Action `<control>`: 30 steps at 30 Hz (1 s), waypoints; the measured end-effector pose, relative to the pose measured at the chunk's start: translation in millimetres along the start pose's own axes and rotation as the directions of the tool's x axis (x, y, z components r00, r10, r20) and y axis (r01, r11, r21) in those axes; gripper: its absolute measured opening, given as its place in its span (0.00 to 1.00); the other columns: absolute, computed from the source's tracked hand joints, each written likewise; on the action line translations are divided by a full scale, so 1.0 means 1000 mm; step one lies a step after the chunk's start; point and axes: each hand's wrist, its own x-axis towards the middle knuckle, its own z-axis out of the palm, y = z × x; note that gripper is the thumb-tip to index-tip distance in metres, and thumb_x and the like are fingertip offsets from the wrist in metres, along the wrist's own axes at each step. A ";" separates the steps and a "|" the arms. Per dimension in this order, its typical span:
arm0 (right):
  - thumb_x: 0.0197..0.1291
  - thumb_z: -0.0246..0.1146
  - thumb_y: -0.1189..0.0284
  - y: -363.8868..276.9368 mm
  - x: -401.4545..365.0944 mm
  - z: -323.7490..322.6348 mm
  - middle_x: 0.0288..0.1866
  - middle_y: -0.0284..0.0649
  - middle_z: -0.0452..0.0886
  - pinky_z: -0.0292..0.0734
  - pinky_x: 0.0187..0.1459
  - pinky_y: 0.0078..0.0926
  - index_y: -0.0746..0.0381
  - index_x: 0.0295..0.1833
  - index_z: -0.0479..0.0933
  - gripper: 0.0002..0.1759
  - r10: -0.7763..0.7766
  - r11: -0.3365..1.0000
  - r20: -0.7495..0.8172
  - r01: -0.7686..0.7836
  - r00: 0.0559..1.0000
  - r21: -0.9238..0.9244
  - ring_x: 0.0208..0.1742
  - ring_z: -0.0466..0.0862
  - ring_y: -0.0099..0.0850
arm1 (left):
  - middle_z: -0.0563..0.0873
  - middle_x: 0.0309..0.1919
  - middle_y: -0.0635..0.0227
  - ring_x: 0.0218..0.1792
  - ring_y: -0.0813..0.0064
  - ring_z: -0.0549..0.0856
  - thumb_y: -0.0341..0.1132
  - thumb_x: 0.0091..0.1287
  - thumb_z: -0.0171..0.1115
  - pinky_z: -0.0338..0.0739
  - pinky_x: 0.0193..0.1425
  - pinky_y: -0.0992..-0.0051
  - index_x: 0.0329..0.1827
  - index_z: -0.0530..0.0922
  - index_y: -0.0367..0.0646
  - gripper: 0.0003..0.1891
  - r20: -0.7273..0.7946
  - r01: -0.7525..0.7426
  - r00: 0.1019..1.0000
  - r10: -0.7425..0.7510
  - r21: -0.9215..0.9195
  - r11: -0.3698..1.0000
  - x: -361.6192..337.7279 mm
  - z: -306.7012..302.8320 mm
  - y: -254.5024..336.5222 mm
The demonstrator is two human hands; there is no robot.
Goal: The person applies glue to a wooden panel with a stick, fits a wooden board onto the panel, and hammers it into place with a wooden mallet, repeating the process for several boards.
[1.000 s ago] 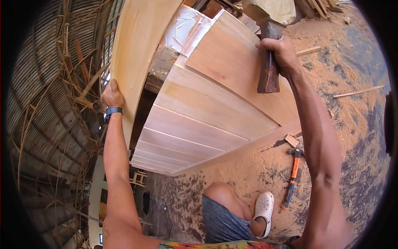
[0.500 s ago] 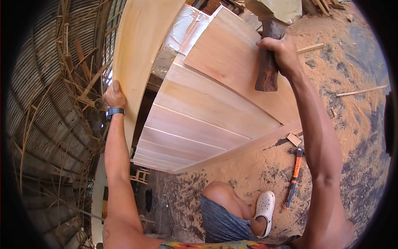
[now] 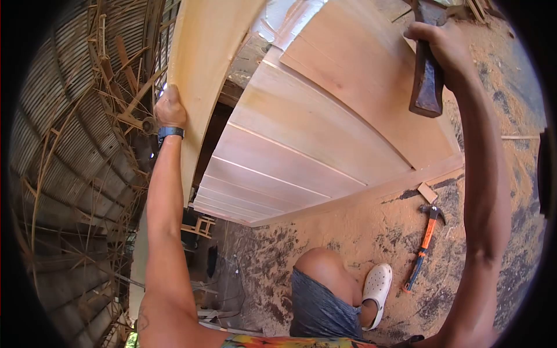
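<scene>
My left hand (image 3: 170, 109) grips the outer edge of a long, pale wooden board (image 3: 203, 64) standing on the left. Raised at the upper right, my right hand (image 3: 449, 52) is closed around a dark, thick-handled tool (image 3: 427, 87), whose upper end is partly hidden. Below the tool lies a large panel of overlapping wooden planks (image 3: 301, 130). The uppermost plank (image 3: 354, 69) is wider and sits over the one below. White paste-like material (image 3: 278, 26) is smeared at the far end, between the board and that plank.
A claw hammer (image 3: 426, 240) with an orange and dark handle lies on the sawdust-covered floor (image 3: 348, 226). Near it is a small wood offcut (image 3: 427, 192). My foot in a white clog (image 3: 378, 290) is at the bottom. Corrugated sheeting (image 3: 64, 116) and thin sticks fill the left.
My right hand has moved right and slightly up with the tool, away from the middle of the top plank. The view has shifted a little; my left hand keeps hold of the board.
</scene>
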 end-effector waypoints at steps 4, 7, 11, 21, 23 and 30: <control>0.57 0.73 0.58 -0.063 0.033 -0.026 0.32 0.38 0.82 0.78 0.34 0.26 0.67 0.43 0.82 0.22 -0.128 0.991 0.087 0.130 0.988 -0.021 0.29 0.82 0.24 | 0.85 0.33 0.39 0.38 0.34 0.84 0.63 0.78 0.42 0.76 0.42 0.48 0.41 0.85 0.35 0.37 0.032 -0.004 0.999 0.001 0.098 0.995 0.000 -0.001 -0.014; 0.59 0.74 0.61 -0.108 0.021 -0.048 0.37 0.44 0.85 0.88 0.43 0.27 0.72 0.54 0.77 0.27 -0.331 0.911 0.094 0.292 0.939 0.292 0.37 0.89 0.29 | 0.84 0.32 0.39 0.36 0.34 0.83 0.63 0.78 0.41 0.76 0.41 0.48 0.37 0.84 0.35 0.37 0.054 0.022 0.998 -0.024 0.043 0.999 -0.002 -0.007 -0.002; 0.56 0.67 0.78 -0.134 -0.033 -0.022 0.26 0.43 0.80 0.80 0.27 0.29 0.69 0.43 0.75 0.11 -0.165 0.944 -0.231 0.221 0.959 0.243 0.23 0.84 0.32 | 0.83 0.30 0.40 0.35 0.34 0.83 0.63 0.78 0.40 0.75 0.40 0.47 0.36 0.83 0.36 0.37 -0.024 -0.017 1.000 0.016 -0.048 0.999 0.002 -0.007 0.018; 0.56 0.65 0.76 -0.161 -0.013 -0.051 0.27 0.44 0.81 0.81 0.28 0.29 0.71 0.35 0.80 0.07 -0.316 0.942 0.072 0.303 0.946 0.145 0.24 0.83 0.31 | 0.84 0.30 0.42 0.35 0.35 0.83 0.64 0.79 0.39 0.75 0.41 0.48 0.37 0.84 0.36 0.37 0.008 -0.009 1.000 0.009 0.007 1.000 -0.007 -0.013 0.002; 0.55 0.66 0.75 -0.164 -0.017 -0.040 0.30 0.44 0.82 0.81 0.29 0.29 0.71 0.37 0.81 0.09 -0.303 0.948 0.134 0.284 0.944 0.141 0.25 0.84 0.31 | 0.85 0.32 0.42 0.36 0.36 0.83 0.64 0.79 0.40 0.76 0.41 0.48 0.37 0.84 0.36 0.37 0.043 0.033 0.998 -0.036 0.069 0.997 -0.006 -0.019 0.000; 0.50 0.73 0.74 -0.157 -0.022 -0.044 0.30 0.43 0.85 0.82 0.31 0.29 0.71 0.37 0.84 0.12 0.081 0.955 0.391 0.041 0.917 -0.295 0.28 0.86 0.30 | 0.86 0.32 0.43 0.37 0.38 0.85 0.62 0.79 0.41 0.77 0.42 0.48 0.39 0.86 0.38 0.35 -0.035 -0.012 0.999 0.014 0.038 0.999 -0.012 -0.019 0.005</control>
